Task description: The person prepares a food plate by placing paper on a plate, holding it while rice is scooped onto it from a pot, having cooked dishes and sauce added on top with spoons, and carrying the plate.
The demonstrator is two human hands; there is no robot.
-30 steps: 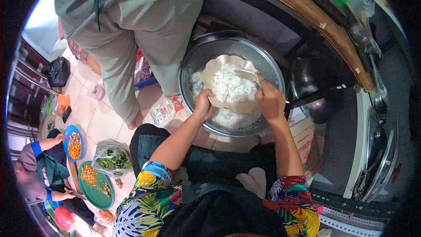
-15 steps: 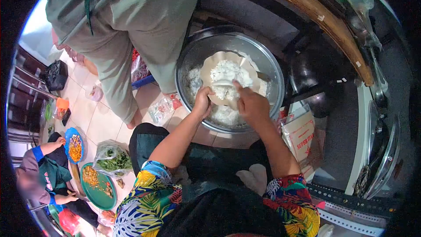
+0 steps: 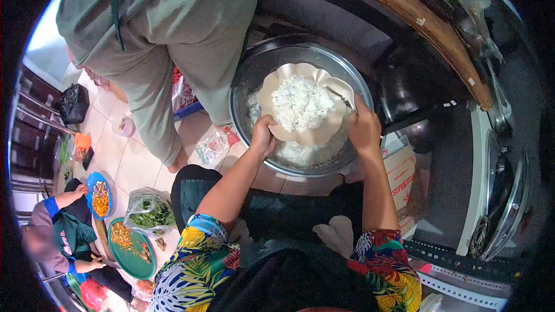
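Note:
A large round metal basin [image 3: 359, 81] holds white rice [image 3: 295, 153]. Above it is a beige plate with a scalloped rim [image 3: 315, 135], heaped with white rice [image 3: 299, 103]. My left hand [image 3: 263, 136] grips the plate's lower left edge, thumb on top. At the plate's right side my right hand [image 3: 364, 127] is closed round the handle of a rice scoop [image 3: 338, 91], whose pale blade lies over the plate's upper right; the handle is mostly hidden in the fingers.
A person in grey-green trousers [image 3: 202, 40] stands at upper left. Another person [image 3: 69, 225] sits lower left by a blue tray [image 3: 91, 188] and green tray [image 3: 130, 263]. A bag of leaves [image 3: 150, 214] lies nearby. A wooden edge [image 3: 451, 58] curves along the right.
My right hand has moved right, from over the plate to its right edge, with the scoop. The rice on the plate is now in fuller view.

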